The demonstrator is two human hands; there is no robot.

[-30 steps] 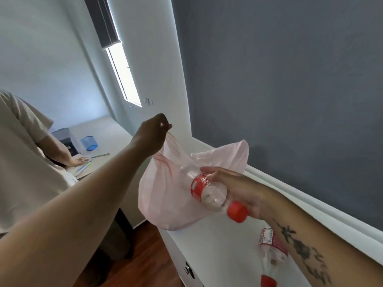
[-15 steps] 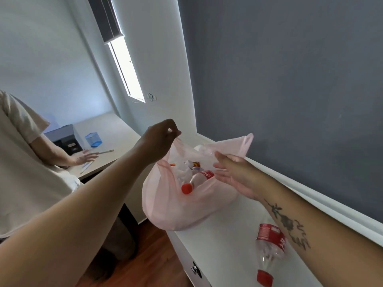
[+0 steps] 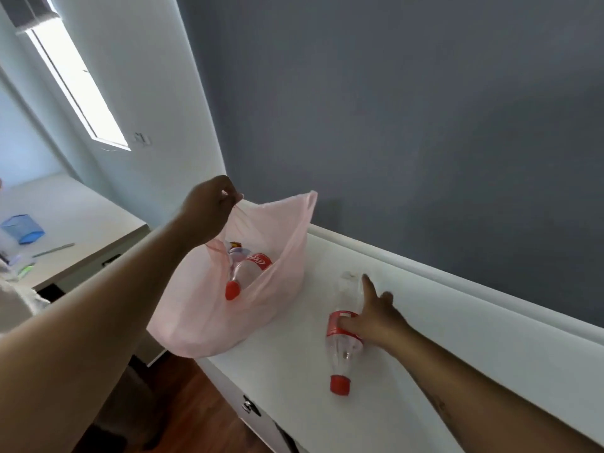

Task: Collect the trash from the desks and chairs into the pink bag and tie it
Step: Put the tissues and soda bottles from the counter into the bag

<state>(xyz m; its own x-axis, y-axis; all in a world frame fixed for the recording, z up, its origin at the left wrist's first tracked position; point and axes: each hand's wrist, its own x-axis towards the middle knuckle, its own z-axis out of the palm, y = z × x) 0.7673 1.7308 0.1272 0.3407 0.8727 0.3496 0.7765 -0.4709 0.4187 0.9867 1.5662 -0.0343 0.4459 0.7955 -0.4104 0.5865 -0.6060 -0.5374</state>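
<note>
My left hand (image 3: 209, 207) pinches the rim of the pink bag (image 3: 209, 322) and holds its mouth up and open at the left end of the white desk (image 3: 425, 371). Inside the bag lies an empty clear bottle (image 3: 243, 266) with a red label and red cap, on top of other trash. A second empty bottle (image 3: 343, 351) with a red cap lies on the desk to the right of the bag. My right hand (image 3: 376, 315) lies on it, thumb curled round the red label, index finger stretched along the bottle's far end.
A grey wall with a white ledge (image 3: 425, 273) runs behind the desk. A drawer handle (image 3: 250, 407) shows on the desk front above the wooden floor (image 3: 196, 403). To the left, another desk (image 3: 81, 223) carries a blue container (image 3: 23, 228) and pens (image 3: 54, 250). A person's light sleeve (image 3: 13, 302) shows at the left edge.
My right hand dropped one bottle into the bag, then moved right and down onto the second bottle on the desk. My left hand kept holding the bag's rim.
</note>
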